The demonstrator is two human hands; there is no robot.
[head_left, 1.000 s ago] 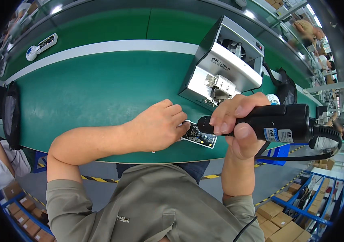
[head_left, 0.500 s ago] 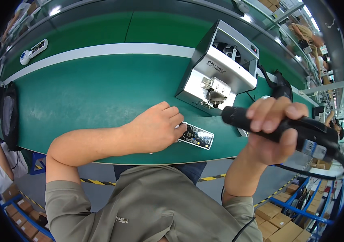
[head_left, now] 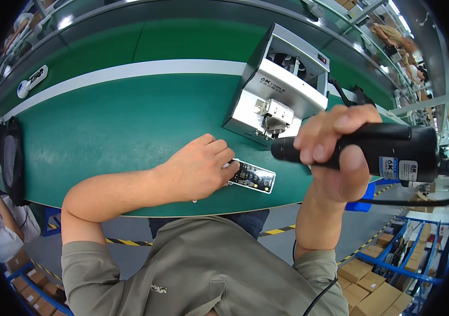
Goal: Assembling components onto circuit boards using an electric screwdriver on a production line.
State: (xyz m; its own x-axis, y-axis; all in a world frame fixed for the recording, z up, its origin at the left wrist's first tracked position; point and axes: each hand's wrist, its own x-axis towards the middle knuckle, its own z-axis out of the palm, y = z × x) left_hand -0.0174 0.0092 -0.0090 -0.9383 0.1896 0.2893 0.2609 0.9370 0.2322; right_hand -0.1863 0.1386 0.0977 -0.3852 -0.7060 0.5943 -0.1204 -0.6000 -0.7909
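My right hand is wrapped round a black electric screwdriver, raised over the right part of the table and lying almost level, its nose to the left. A cable runs from the tool's back end. With bent fingers, my left hand grips one end of a white-rimmed device whose dark circuit board faces up. That end is hidden under the fingers; the other end lies on the green table. Beyond the screwdriver's nose stands a silver and black screw feeder.
A green tabletop spreads left of the feeder. A similar white device with a rounded end lies beyond the white strip at the far left. A dark mesh-like object stands at the left edge. People sit nearby; boxes fill a blue rack at lower right.
My right hand has moved left and turned the screwdriver more level. My left hand keeps its grip on the device. The whole view has shifted slightly.
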